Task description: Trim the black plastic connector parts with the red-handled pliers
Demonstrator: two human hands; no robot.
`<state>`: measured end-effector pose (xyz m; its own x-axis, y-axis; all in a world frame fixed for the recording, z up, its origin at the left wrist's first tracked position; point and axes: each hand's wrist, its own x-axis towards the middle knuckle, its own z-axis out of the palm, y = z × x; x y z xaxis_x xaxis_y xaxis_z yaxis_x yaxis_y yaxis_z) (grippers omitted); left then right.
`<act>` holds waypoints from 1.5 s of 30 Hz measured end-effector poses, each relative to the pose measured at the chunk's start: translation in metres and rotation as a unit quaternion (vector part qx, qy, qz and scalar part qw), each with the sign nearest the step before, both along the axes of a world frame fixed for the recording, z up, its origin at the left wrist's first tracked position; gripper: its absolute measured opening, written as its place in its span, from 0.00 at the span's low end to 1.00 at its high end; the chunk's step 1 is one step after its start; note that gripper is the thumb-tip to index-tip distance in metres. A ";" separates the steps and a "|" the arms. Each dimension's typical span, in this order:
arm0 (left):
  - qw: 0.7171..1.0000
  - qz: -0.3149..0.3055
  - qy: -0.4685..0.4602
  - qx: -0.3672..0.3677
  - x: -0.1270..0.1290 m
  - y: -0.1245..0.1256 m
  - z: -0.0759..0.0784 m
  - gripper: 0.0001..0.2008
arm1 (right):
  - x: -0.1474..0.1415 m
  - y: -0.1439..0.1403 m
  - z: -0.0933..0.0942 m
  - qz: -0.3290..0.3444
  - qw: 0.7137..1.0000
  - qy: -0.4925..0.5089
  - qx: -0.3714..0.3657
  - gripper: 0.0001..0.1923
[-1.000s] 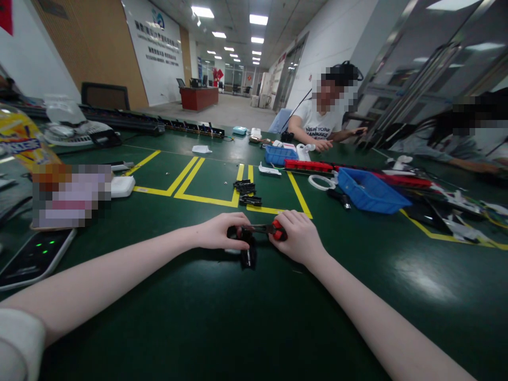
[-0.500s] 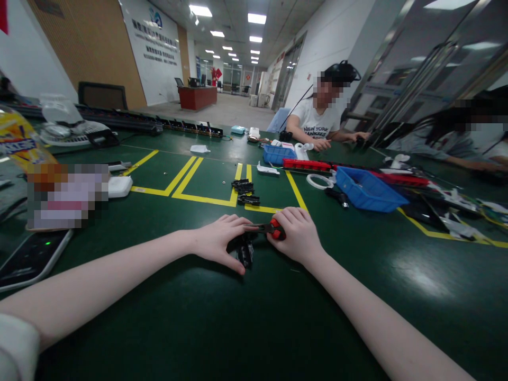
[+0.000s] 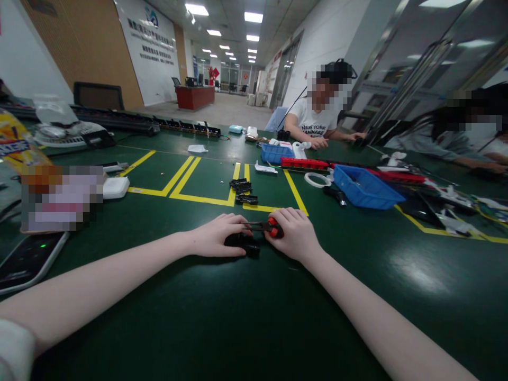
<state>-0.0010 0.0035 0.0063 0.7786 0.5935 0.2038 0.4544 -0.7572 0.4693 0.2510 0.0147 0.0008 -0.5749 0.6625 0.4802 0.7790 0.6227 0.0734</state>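
My left hand (image 3: 216,236) lies over a small black plastic part (image 3: 246,245) on the green table (image 3: 254,317) and holds it down. My right hand (image 3: 297,235) grips a red-handled tool (image 3: 269,227) whose dark metal tip points left, onto the part under my left fingers. Both hands meet at the middle of the table, just below a yellow tape line (image 3: 273,208). Most of the part is hidden by my fingers.
Several more black parts (image 3: 243,191) lie beyond my hands inside the yellow markings. A blue bin (image 3: 365,188) sits at the right, another blue bin (image 3: 277,153) farther back. A phone (image 3: 27,260) and white box (image 3: 115,187) lie at left. Two people sit across the table at right.
The black part stood out below my hands earlier; now it lies flat under my left fingers. My left hand shifted slightly over it. My right hand kept the tool in place.
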 end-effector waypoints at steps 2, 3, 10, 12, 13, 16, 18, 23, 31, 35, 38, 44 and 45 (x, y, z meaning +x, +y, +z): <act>1.000 0.003 -0.010 -0.004 0.000 0.000 -0.002 0.20 | 0.000 0.000 0.000 0.003 1.000 0.001 0.000 0.13; 1.000 0.007 -0.013 -0.004 0.000 0.001 -0.002 0.19 | 0.000 0.000 0.000 0.006 1.000 0.002 0.000 0.13; 0.996 0.075 0.003 0.050 0.002 0.001 -0.005 0.20 | 0.000 0.001 -0.001 0.021 1.000 0.003 -0.001 0.14; 0.992 0.103 0.016 0.078 0.003 0.000 -0.005 0.22 | 0.000 0.001 -0.001 0.025 1.000 -0.001 -0.003 0.14; 0.989 0.114 0.023 0.092 0.003 0.000 -0.005 0.24 | 0.000 0.001 -0.001 0.027 1.000 -0.002 -0.003 0.14; 0.982 0.130 0.037 0.128 0.004 -0.002 -0.004 0.28 | 0.001 0.001 0.000 0.028 1.000 -0.003 -0.005 0.15; 0.981 0.132 0.037 0.141 0.003 -0.002 -0.004 0.27 | 0.001 0.001 0.000 0.030 1.000 -0.003 -0.005 0.14; 0.984 0.109 0.025 0.140 0.000 0.001 -0.004 0.22 | 0.001 0.002 -0.002 0.031 0.999 0.005 -0.002 0.14; 0.991 0.089 -0.017 0.101 -0.002 0.001 -0.002 0.13 | 0.000 0.000 -0.001 0.034 0.999 0.008 -0.001 0.13; 0.994 0.086 -0.050 0.054 -0.005 0.002 0.000 0.13 | 0.000 0.000 -0.001 0.032 0.999 0.008 -0.001 0.13; 0.997 0.058 -0.042 0.010 -0.005 0.004 0.000 0.19 | 0.000 0.000 -0.001 0.033 0.999 0.008 -0.001 0.13; 0.999 0.027 0.007 0.025 -0.001 0.003 0.000 0.29 | 0.000 0.000 -0.001 0.034 0.999 0.009 -0.003 0.13; 0.999 0.036 0.011 0.034 -0.001 0.002 0.000 0.29 | 0.000 0.000 -0.001 0.034 0.999 0.008 -0.005 0.13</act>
<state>-0.0018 0.0057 0.0065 0.7393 0.6336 0.2280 0.5185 -0.7517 0.4076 0.2513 0.0152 -0.0002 -0.6103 0.6272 0.4839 0.7365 0.6741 0.0551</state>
